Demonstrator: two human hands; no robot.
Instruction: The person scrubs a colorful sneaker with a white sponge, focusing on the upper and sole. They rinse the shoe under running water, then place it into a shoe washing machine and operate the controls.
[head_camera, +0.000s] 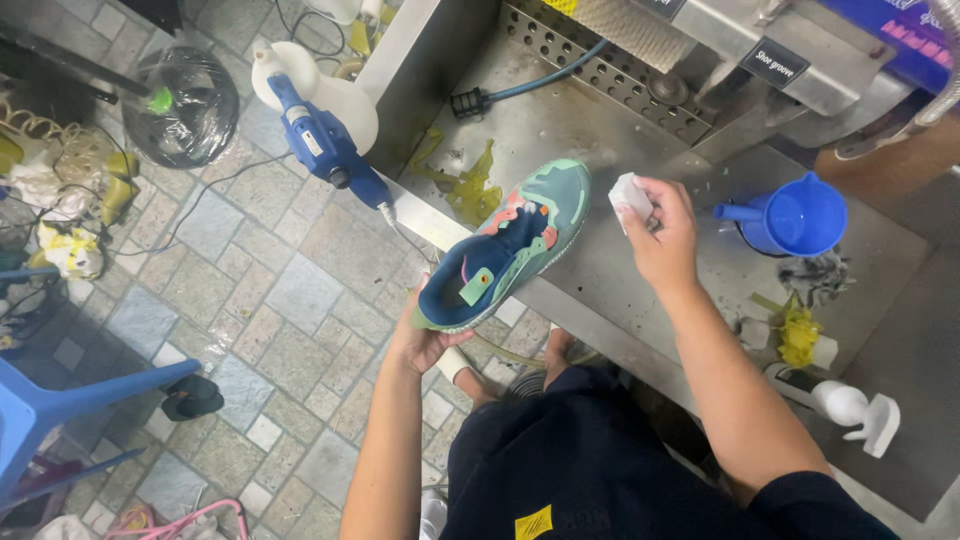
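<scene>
A teal and navy sneaker (510, 245) with coral patches points toward the metal sink basin (560, 120). My left hand (422, 340) grips its heel from below and holds it over the sink's front edge. Just right of the toe, my right hand (662, 235) is closed around a small white sponge-like block (628, 193), a short gap from the shoe.
A blue jug (795, 218) stands on the steel counter at right, near yellow scraps (798, 335) and a white bottle (855, 408). A blue spray gun (325, 145) hangs at the sink's left edge. Bags, a black bin bag (185, 105) and a blue stool (60, 405) crowd the paved floor.
</scene>
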